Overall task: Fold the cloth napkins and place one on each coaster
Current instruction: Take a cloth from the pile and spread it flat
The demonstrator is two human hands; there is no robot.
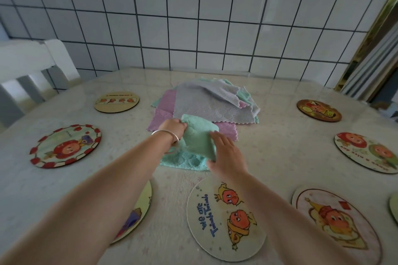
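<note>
I held the green napkin (199, 135) near the surface (280, 146) centre: left hand (173, 128) fingers gripping its far-left edge, right hand (226, 153) fingers pinching its near-right edge. The napkin pile (213, 103) lay just beyond. Coasters (65, 145) ringed the hands, with bare margins between.

The left arm hides most of 1 coaster (137, 211), perhaps purple-printed.
</note>
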